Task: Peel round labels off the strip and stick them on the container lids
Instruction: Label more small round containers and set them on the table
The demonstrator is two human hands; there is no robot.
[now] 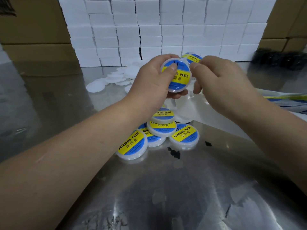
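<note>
Gripping a lid (174, 90), the left hand (149, 80) thumbs its label (181, 76); the right hand (221, 80) curls at the lid's edge (pinching anything? cannot tell). Labelled lids (162, 128) lie below on the table (166, 188).

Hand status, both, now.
Left hand: holding the labelled lid, thumb pressed on top.
Right hand: curled at the lid's right edge; whether it grips anything cannot be told.

"SOLDERING PASTE 助焊膏" on lid labels (180, 77)
</note>
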